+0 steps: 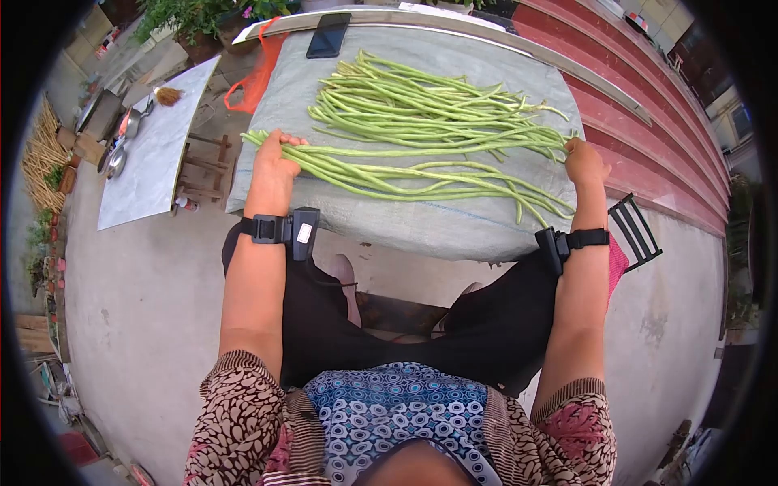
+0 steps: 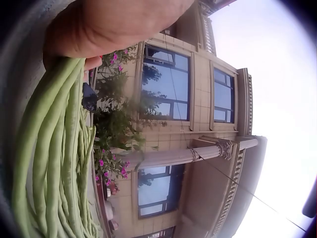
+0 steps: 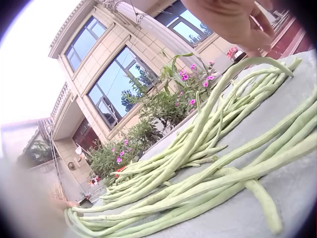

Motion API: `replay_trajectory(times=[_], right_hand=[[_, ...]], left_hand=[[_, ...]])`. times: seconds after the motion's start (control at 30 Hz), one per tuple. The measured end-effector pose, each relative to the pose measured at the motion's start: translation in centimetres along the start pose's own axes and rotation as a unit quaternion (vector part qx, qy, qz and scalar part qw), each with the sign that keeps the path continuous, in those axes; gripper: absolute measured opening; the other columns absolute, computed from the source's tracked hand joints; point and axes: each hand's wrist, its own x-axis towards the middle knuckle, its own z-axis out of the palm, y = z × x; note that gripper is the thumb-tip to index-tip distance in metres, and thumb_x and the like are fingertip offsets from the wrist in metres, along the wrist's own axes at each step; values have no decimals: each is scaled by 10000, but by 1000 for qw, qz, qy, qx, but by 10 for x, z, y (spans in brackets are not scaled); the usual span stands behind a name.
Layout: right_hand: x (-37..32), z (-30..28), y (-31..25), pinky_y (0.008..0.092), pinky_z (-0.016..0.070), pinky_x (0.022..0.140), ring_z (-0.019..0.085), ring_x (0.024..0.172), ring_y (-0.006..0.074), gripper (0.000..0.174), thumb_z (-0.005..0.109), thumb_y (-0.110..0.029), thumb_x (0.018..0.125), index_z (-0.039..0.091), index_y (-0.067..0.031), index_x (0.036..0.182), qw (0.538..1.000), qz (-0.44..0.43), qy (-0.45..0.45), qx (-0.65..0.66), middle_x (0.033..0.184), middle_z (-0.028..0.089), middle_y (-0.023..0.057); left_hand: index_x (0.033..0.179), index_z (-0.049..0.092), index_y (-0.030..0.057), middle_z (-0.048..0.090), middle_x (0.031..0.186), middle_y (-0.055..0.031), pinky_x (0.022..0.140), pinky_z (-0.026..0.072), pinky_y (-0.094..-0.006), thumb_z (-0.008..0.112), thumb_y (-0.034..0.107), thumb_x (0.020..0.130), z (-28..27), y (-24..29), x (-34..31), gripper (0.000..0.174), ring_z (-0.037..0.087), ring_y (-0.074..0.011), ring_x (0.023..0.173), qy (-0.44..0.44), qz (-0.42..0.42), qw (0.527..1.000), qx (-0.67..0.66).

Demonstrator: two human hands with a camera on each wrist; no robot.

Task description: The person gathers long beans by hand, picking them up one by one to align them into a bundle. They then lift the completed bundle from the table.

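Long green beans lie across a grey cloth-covered surface (image 1: 324, 212). At the left side my left hand (image 1: 275, 158) grips one end of the nearer bunch (image 1: 389, 180); in the left wrist view the beans (image 2: 54, 148) run out from under the curled fingers. My right hand (image 1: 585, 164) pinches a bean by its end at the right edge; the right wrist view shows that bean (image 3: 213, 101) rising to the fingers of the right hand (image 3: 237, 25). Behind the nearer bunch is a larger pile (image 1: 421, 101), its beans roughly parallel.
A black phone (image 1: 329, 36) lies at the far left of the surface, near an orange-red bag (image 1: 258, 74). Red steps (image 1: 648, 138) rise on the right. To the left stands a low table (image 1: 154, 154) with a brush (image 1: 168, 96) and pans. A black rack (image 1: 636, 231) is at the right.
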Motion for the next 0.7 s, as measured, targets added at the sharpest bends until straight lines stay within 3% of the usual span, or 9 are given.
replay_trajectory(times=[0.1, 0.2, 0.27, 0.37, 0.5, 0.53, 0.63, 0.67, 0.7], right_hand=[[-6, 0, -1, 485, 346, 894, 562, 987, 262, 248, 511, -128, 786, 606, -195, 1005, 998, -9, 69, -5, 1014, 610, 73], [1, 14, -22, 405, 389, 871, 538, 995, 273, 209, 520, -133, 799, 602, -146, 991, 949, -186, 132, 218, 1004, 589, 90], [-24, 4, -57, 351, 405, 848, 520, 984, 278, 191, 550, -124, 786, 598, -111, 971, 904, -320, 85, 270, 1010, 582, 97], [-46, 17, -93, 371, 406, 822, 511, 946, 264, 192, 588, -119, 764, 602, -112, 955, 860, -455, 89, 212, 965, 579, 76], [-54, 31, -110, 376, 404, 780, 505, 899, 250, 177, 623, -127, 737, 598, -113, 911, 870, -457, 96, 159, 897, 556, 57], [-54, 33, -111, 377, 402, 774, 501, 895, 245, 171, 630, -130, 730, 595, -112, 897, 873, -453, 99, 148, 885, 548, 55], [-57, 27, -113, 357, 410, 747, 514, 852, 250, 137, 617, -119, 755, 567, -81, 877, 848, -490, 119, 166, 873, 550, 74], [-60, 23, -114, 347, 416, 737, 523, 833, 254, 125, 607, -112, 771, 556, -65, 875, 832, -509, 127, 180, 874, 554, 85], [-65, 19, -116, 338, 422, 736, 534, 828, 242, 122, 602, -119, 783, 556, -58, 878, 842, -473, 48, 256, 867, 566, 75]], left_hand=[[651, 402, 74, 409, 575, -46, 613, 443, -392, 403, 170, 920, -6, -1, 3, 286, 407, -186, 498, -14, -21, 999, 29], [702, 452, 51, 465, 605, -61, 599, 453, -386, 438, 150, 907, -12, 2, 8, 228, 445, -192, 507, -55, -64, 994, 72], [757, 490, 30, 513, 638, -77, 596, 465, -383, 458, 129, 896, -13, 4, 4, 174, 480, -196, 521, -119, -91, 983, 103], [847, 512, -7, 559, 699, -97, 609, 480, -382, 463, 96, 883, -6, -1, -10, 120, 522, -194, 550, -36, -76, 992, 94], [925, 494, -43, 584, 798, -132, 612, 503, -356, 448, 62, 865, -6, 1, -11, 129, 536, -187, 560, -53, -105, 987, 107], [927, 474, -51, 589, 911, -196, 648, 522, -372, 446, 60, 858, -7, 0, -8, 133, 587, -231, 634, -65, -122, 986, 89], [929, 447, -59, 571, 997, -250, 695, 528, -404, 433, 57, 861, -8, -3, -6, 135, 620, -306, 761, -81, -126, 981, 127], [932, 424, -60, 541, 1045, -283, 747, 520, -459, 426, 59, 865, -9, -3, -4, 136, 596, -394, 897, -90, -142, 979, 117], [935, 423, -57, 526, 1070, -298, 743, 522, -468, 438, 59, 867, -8, -3, -6, 135, 580, -411, 928, -93, -149, 978, 112]])
